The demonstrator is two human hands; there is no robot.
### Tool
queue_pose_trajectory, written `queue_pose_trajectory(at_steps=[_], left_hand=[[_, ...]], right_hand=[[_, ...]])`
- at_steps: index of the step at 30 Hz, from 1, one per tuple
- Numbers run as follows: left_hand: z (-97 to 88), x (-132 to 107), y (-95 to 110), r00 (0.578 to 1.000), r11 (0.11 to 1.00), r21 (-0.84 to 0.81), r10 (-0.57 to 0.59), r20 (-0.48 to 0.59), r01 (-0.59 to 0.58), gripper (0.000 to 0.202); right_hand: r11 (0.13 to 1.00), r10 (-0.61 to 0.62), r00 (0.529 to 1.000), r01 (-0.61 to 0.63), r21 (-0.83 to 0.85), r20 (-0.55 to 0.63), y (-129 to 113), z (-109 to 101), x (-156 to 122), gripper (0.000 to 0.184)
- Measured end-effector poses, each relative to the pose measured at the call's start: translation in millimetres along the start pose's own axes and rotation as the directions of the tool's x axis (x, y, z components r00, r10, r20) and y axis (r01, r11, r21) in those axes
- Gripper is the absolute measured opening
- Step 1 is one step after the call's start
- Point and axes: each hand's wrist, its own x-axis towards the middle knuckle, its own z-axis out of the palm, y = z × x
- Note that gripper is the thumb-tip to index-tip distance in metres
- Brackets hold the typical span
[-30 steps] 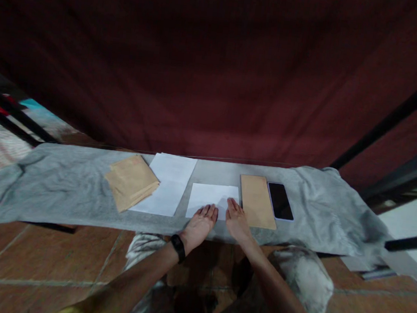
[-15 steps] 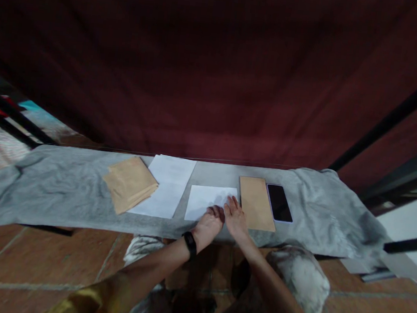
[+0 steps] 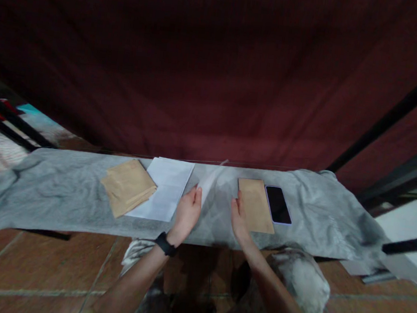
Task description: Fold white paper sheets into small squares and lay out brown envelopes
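My left hand (image 3: 188, 210), with a black band on its wrist, grips a white sheet of paper (image 3: 212, 178) between thumb and fingers. The sheet is lifted and seen almost edge-on, slanting up to the right. My right hand (image 3: 239, 219) is held with its fingers stretched out and nothing in them, beside the left edge of a brown envelope (image 3: 257, 207). Just left of my left hand lie white sheets (image 3: 167, 187), partly covered by a pile of brown envelopes (image 3: 127, 187).
A grey cloth (image 3: 65, 185) covers the long narrow bench. A phone (image 3: 278, 204) with a purple edge lies right of the single envelope. Behind hangs a dark red curtain (image 3: 216, 87). Black metal bars (image 3: 397, 113) stand at both sides; a white board (image 3: 411, 225) is at the right.
The white sheet, flat on the cloth under both hands before, is now raised in my left hand, which has moved left. My right hand has come off the sheet, slightly to the right.
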Motion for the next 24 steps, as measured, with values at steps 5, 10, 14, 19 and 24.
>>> queue_pose_trajectory(at_steps=[5,10,14,19,24], left_hand=[[5.2,-4.4,-9.1,0.892,0.546,-0.791,-0.452,0.001,0.277,0.028],[34.6,-30.0,-24.4,0.778,0.285,-0.886,-0.615,0.124,0.366,0.021],[34.8,-36.1,-36.1,0.757,0.275,-0.879,-0.639,0.137,0.390,0.027],[16.7,-31.9,-63.6,0.806,0.426,-0.844,-0.592,0.012,0.326,0.042],[12.0,-33.5,-96.3,0.911,0.776,-0.547,-0.409,-0.059,0.313,0.059]], right_hand=[[0.978,0.128,0.979,-0.152,0.142,0.161,-1.3,12.1,-6.0,0.064],[0.957,0.151,0.962,-0.200,0.212,0.228,2.1,17.0,-7.0,0.053],[0.989,0.111,0.987,-0.121,0.081,0.116,9.8,11.5,5.2,0.036],[0.988,0.074,0.997,-0.072,-0.133,0.005,17.2,6.3,17.5,0.035],[0.904,-0.034,0.999,0.023,-0.428,-0.018,16.0,3.9,10.9,0.055]])
